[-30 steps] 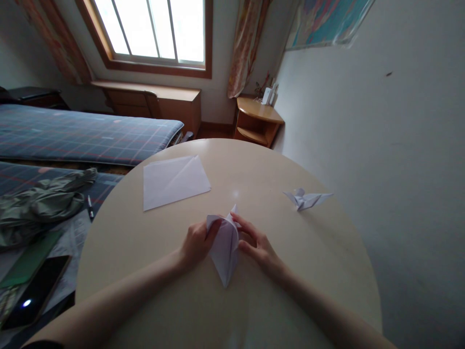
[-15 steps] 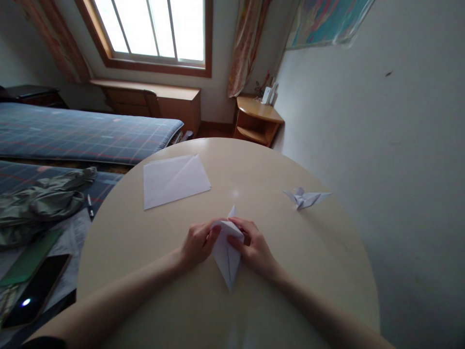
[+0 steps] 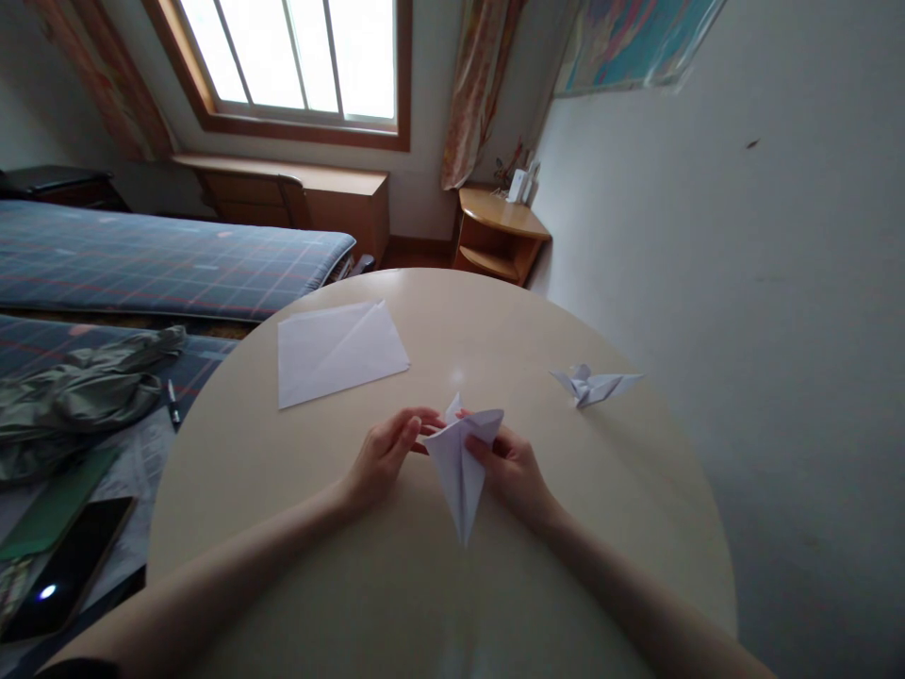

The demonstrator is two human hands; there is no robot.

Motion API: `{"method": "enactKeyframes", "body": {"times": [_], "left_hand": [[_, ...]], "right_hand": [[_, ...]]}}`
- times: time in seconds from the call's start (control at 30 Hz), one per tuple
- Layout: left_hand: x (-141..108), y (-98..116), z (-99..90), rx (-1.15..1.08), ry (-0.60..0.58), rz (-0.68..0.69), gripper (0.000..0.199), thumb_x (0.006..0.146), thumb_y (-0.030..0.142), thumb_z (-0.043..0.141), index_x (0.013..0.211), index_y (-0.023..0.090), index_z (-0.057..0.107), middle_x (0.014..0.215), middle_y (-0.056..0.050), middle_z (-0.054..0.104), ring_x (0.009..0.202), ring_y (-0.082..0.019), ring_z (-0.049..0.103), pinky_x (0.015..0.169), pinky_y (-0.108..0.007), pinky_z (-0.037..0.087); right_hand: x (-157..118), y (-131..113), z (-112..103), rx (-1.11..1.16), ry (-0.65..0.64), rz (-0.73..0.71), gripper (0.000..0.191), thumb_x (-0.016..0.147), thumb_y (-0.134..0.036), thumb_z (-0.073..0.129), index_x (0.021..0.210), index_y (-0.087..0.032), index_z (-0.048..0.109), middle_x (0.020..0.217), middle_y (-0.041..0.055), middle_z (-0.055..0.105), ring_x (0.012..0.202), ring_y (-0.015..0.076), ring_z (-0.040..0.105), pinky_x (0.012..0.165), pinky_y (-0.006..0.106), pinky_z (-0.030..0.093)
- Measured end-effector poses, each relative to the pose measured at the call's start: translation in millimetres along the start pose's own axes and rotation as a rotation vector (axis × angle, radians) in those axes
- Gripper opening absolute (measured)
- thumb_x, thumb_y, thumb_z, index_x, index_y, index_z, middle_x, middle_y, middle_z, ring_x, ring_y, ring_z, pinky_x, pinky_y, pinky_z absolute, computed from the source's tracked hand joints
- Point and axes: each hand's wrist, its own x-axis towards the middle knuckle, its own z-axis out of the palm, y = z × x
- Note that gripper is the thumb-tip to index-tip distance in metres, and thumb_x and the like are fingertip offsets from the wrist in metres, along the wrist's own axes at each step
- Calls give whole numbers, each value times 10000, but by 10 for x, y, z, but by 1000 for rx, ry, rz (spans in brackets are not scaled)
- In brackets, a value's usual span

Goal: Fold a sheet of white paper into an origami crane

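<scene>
A folded piece of white paper [image 3: 459, 471] hangs over the round table [image 3: 339, 585], its long point towards me and its top flap spread open. My right hand [image 3: 515, 471] pinches its right side, thumb on the front face. My left hand [image 3: 387, 451] is at the paper's upper left, its fingers apart; some fingertips are near or behind the paper's edge, and contact cannot be made out. A small folded paper bird [image 3: 598, 387] rests on the table to the right. White paper sheets [image 3: 339, 354] lie on the table to the left.
To the left, a plaid bed [image 3: 162, 264] holds crumpled grey-green cloth [image 3: 91, 387], a pen [image 3: 173, 403], a green folder [image 3: 53, 509] and a dark phone [image 3: 67, 566]. A wall stands close on the right. A desk and a corner shelf [image 3: 501, 212] are beyond the table.
The folded paper has moved slightly up and right with my right hand, and its top flap has spread wider. My left hand has loosened from it, its fingers opening.
</scene>
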Motion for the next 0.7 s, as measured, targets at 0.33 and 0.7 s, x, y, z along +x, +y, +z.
{"method": "enactKeyframes", "body": {"times": [0.33,0.7], "left_hand": [[33,1,-1,80,-205,-4,502,837,625,346,1013,162,425,834,-17,477,713,-137,482,664,-272,424],[37,-84,39,87,-260,-57,535,725,667,497,910,182,365,782,9,458,642,-121,455,575,-250,399]], "right_hand": [[-67,-132,77,58,-4,-10,279,792,-368,610,1019,-214,553,856,35,640,745,175,600,627,289,482],[-122,-166,163,61,-13,-74,211,816,-354,584,947,-220,486,874,30,590,680,132,570,571,257,463]]}}
